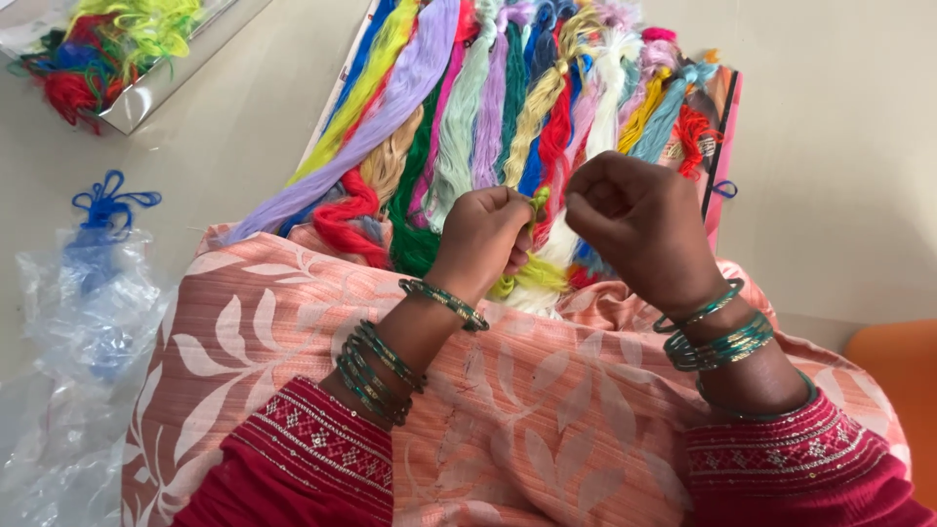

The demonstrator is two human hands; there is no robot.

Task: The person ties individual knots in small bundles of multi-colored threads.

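My left hand (485, 234) grip pinched on a yellow-green thread (539, 202), my right hand (639, 229) curled closed beside it, grip contents unclear, coloured skeins (468, 107) spread beyond

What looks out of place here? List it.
A loose blue yarn loop lies apart on the crumpled clear plastic bag, away from the laid-out coloured thread skeins. The shiny tray at top left holds a tangled heap of mixed threads.
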